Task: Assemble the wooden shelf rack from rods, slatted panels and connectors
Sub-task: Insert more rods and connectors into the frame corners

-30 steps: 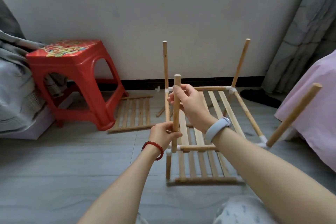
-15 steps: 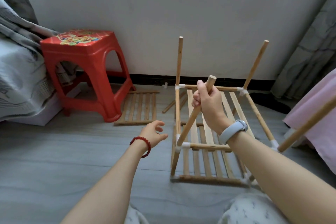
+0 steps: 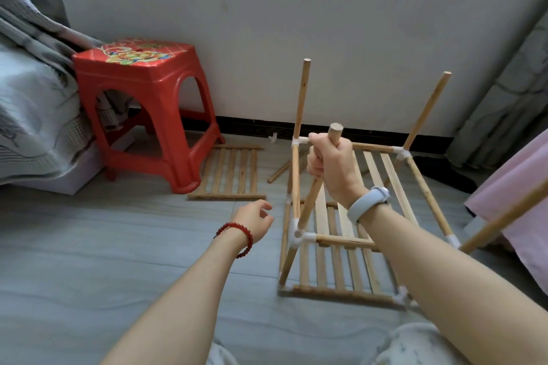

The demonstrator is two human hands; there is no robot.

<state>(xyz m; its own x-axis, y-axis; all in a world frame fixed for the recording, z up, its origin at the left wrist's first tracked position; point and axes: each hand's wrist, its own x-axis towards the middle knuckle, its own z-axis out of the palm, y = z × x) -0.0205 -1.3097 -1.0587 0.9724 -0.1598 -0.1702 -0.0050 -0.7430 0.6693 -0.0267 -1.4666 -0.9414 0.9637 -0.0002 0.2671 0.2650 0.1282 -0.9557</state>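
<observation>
Your right hand (image 3: pixel 332 166) grips the tilted rod (image 3: pixel 311 201) seated in the near-left connector (image 3: pixel 298 234) of the rack (image 3: pixel 350 246) on the floor; your left hand (image 3: pixel 255 219) hovers beside it, fingers loosely curled, holding nothing.

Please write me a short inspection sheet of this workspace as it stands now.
Surface: grey floor.
Job's things: part-built rack with four upright rods; spare slatted panel flat beside the red stool; loose rod and a small white connector near the wall.
Clutter: nothing seen.
Hands: right hand grips the near-left rod, tilted; left hand holds nothing.
Cables: nothing seen.
Surroundings: wall, bedding left, pink cloth right.
</observation>
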